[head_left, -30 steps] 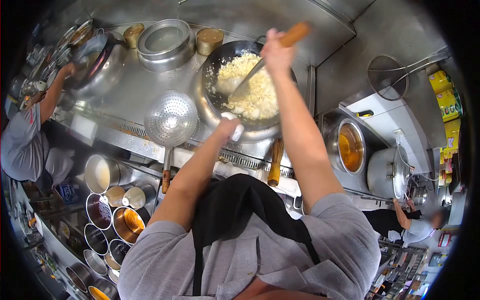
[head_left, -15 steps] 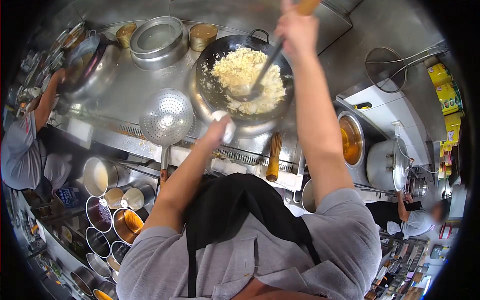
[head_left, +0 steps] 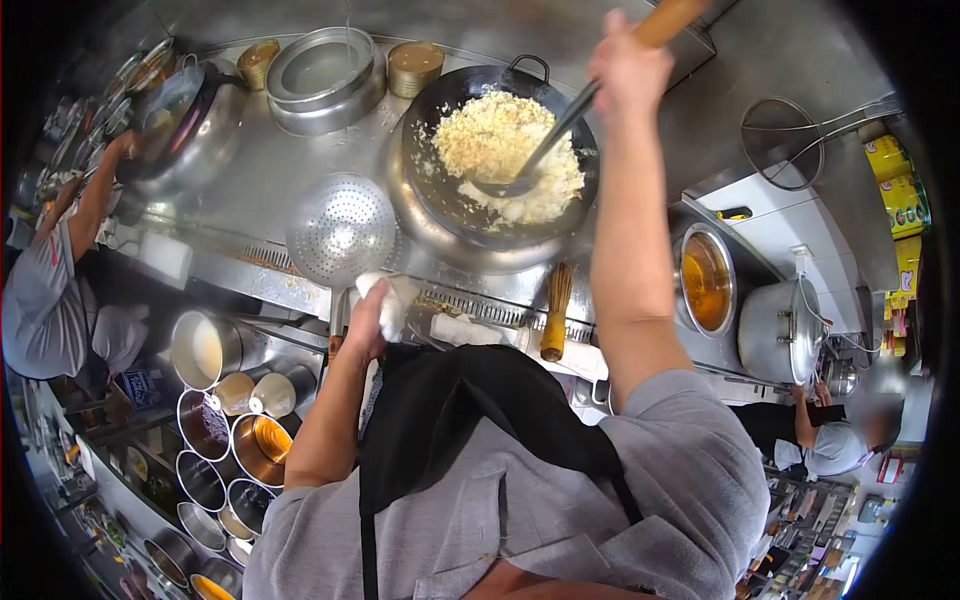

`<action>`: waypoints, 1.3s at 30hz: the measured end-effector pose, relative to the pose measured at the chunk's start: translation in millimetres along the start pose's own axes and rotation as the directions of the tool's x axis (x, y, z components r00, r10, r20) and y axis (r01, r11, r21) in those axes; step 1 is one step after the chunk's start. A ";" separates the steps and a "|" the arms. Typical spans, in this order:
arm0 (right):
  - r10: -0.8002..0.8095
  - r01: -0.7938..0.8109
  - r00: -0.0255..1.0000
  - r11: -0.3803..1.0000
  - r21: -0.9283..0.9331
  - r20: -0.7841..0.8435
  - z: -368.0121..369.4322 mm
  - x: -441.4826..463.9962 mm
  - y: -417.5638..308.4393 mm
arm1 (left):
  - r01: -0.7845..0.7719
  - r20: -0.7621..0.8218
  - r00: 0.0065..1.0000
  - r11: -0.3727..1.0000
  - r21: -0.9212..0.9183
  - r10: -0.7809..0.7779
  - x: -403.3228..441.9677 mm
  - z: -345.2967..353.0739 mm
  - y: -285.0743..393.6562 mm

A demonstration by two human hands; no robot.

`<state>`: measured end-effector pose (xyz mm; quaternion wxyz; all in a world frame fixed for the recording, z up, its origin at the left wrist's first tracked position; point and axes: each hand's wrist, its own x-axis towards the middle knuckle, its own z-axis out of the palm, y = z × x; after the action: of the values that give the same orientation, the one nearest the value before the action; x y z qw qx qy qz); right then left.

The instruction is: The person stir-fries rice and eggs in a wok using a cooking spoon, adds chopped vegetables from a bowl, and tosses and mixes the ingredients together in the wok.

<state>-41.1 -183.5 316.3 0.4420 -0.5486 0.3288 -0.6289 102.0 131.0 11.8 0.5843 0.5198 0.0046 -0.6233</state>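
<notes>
My right hand (head_left: 632, 75) grips the long handle of a wok ladle (head_left: 545, 150) near its wooden end. The ladle's head rests in pale yellow fried rice (head_left: 495, 135), partly covered by it. That rice lies in a black wok (head_left: 420, 165) on the range, its loop handle on the far side. Lower left, my left hand (head_left: 368, 322) is closed around a folded white cloth (head_left: 397, 303), away from the wok rim. Just beyond that hand a perforated strainer (head_left: 342, 230) lies across the stove's front edge, its handle pointing toward me.
A wooden brush (head_left: 556, 315) lies at the stove edge. Behind stand a metal pot (head_left: 320, 85) and a tin can (head_left: 415, 68). A bowl of orange liquid (head_left: 705, 280) and a lidded pot (head_left: 775, 330) sit right. A co-worker (head_left: 50, 290) works left; another person (head_left: 835, 440) is right.
My left hand, with the white cloth, has drawn back from the wok's near rim, toward me and left. My right hand has shifted slightly right and nearer, still holding the ladle.
</notes>
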 end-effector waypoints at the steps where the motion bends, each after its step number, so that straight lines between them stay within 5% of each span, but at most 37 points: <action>1: 0.048 -0.053 0.998 0.990 -0.129 -0.042 6.7 -9.9 33.9 | -0.004 0.000 1.000 1.000 0.003 0.004 -3.6 -3.8 -0.1; 3: -0.054 0.061 0.997 0.987 -0.150 0.048 15.8 -13.2 80.2 | -0.014 -0.017 1.000 1.000 -0.024 0.013 -9.4 -8.0 0.7; 5: 0.043 -0.031 0.995 0.992 -0.126 0.089 17.0 -3.2 74.1 | 0.018 -0.029 0.999 0.999 0.045 -0.017 -20.3 -22.2 -5.1; 6: 0.125 -0.110 0.983 0.988 -0.111 0.134 22.7 1.0 48.5 | 0.010 -0.045 0.999 0.999 0.047 -0.008 -21.7 -23.7 -5.3; 9: 0.019 -0.032 0.967 0.998 0.049 0.256 6.9 -5.9 -18.9 | -0.036 -0.027 0.999 0.999 -0.003 0.036 -18.5 -30.8 -9.1; 11: -0.028 0.010 0.970 0.997 0.076 0.243 3.6 -18.0 11.2 | -0.014 -0.034 0.999 0.998 -0.053 0.012 -12.8 -42.2 -15.8; 14: -0.027 0.033 0.999 0.988 -0.151 0.045 7.3 -15.2 94.6 | -0.013 -0.036 0.999 1.000 -0.018 0.013 -14.4 -30.2 -14.5; 16: 0.115 -0.112 0.980 0.993 -0.028 0.163 8.1 -1.9 76.5 | -0.003 -0.047 0.999 1.000 0.015 0.004 -20.4 -25.7 -10.9; 19: 0.059 -0.048 0.990 0.995 -0.090 0.128 -7.2 1.5 -14.3 | -0.062 0.004 0.998 0.994 0.090 0.062 -18.6 -12.5 1.8; 21: -0.009 -0.007 0.979 0.997 0.075 0.205 -31.8 -2.3 -28.5 | -0.039 0.044 0.998 0.997 0.061 0.036 -18.1 -14.3 1.0; 23: 0.081 -0.086 0.996 0.920 -0.383 -0.029 -22.9 -19.1 28.1 | -0.039 -0.010 0.999 0.996 0.081 0.040 -22.7 6.0 9.9; 25: 0.013 -0.009 0.998 0.998 -0.065 0.059 -17.6 -12.1 91.1 | -0.013 0.060 0.998 0.995 0.101 0.007 -24.3 24.1 14.4; 27: 0.079 -0.075 0.991 0.996 -0.046 0.111 -15.5 -0.4 65.5 | -0.003 0.078 0.997 0.983 0.183 -0.012 -26.3 32.6 13.4; 29: 0.147 -0.138 0.976 0.988 -0.065 0.162 -16.4 15.6 19.7 | -0.167 0.121 0.983 0.952 0.257 0.140 -27.1 44.2 16.9; 31: 0.015 -0.009 0.989 0.999 -0.043 0.145 -17.3 4.2 -44.5 | -0.239 0.130 0.969 0.934 0.267 0.211 -28.1 53.0 20.3; 32: -0.025 0.023 0.977 1.000 0.013 0.210 -34.5 7.0 -44.0 | -0.098 0.059 0.995 0.955 0.280 0.084 -32.3 57.7 27.2; 33: -0.075 0.057 0.960 0.996 0.075 0.270 -50.5 9.7 -41.7 | 0.039 -0.010 0.999 0.958 0.285 -0.038 -34.1 60.1 32.0; 35: 0.057 -0.049 0.997 0.986 -0.158 0.047 -37.4 -22.3 3.2 | 0.016 0.046 0.999 0.973 0.228 -0.028 -19.3 52.7 17.2; 37: -0.048 0.051 0.998 0.992 -0.119 0.034 -34.0 -27.9 105.6 | -0.002 0.106 0.994 0.985 0.173 -0.016 -17.1 54.0 12.9; 39: 0.050 -0.042 0.990 0.997 -0.059 0.131 -19.5 -9.7 85.1 | -0.036 0.128 0.992 0.970 0.242 0.004 -24.2 62.0 17.5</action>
<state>-43.6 -209.5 232.4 0.4616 -0.5937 0.3290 -0.5712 69.6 104.9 66.7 0.5213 0.5471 -0.1144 -0.6449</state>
